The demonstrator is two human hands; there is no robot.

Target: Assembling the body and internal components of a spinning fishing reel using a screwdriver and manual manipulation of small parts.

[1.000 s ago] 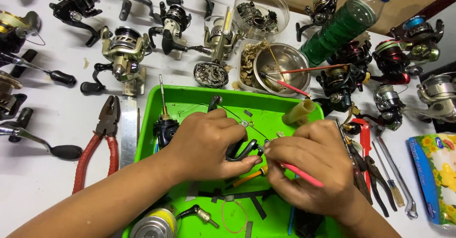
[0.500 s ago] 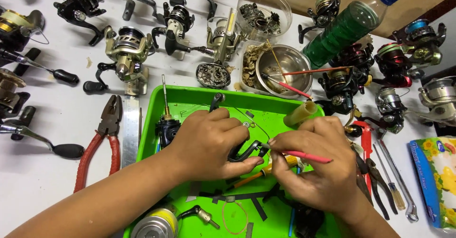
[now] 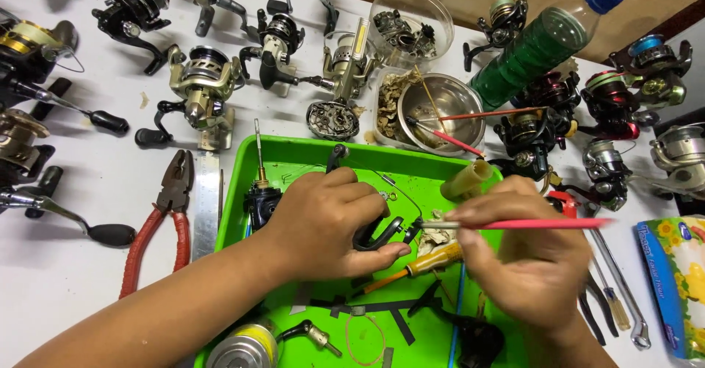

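Note:
My left hand (image 3: pixel 330 225) grips a black fishing-reel part (image 3: pixel 378 234) over the green tray (image 3: pixel 294 155). My right hand (image 3: pixel 525 265) holds a thin red-handled brush (image 3: pixel 529 224) level, its pale tip touching the black part. A black reel body with a brass shaft (image 3: pixel 261 192) lies just left of my left hand. A yellow-handled screwdriver (image 3: pixel 429 261) rests in the tray beneath my hands. Small black strips and a rubber band lie at the tray's near end.
Several fishing reels (image 3: pixel 198 89) ring the tray on the white table. Red-handled pliers (image 3: pixel 161 221) and a steel ruler (image 3: pixel 207 203) lie left. A metal bowl (image 3: pixel 440 103), clear tub (image 3: pixel 411 23), green bottle (image 3: pixel 543 45) stand behind; tools (image 3: pixel 617 294) and a packet (image 3: pixel 679 280) lie right.
My right hand has lifted and levelled the red brush, which earlier slanted down to the right. My left hand has kept the black part in place.

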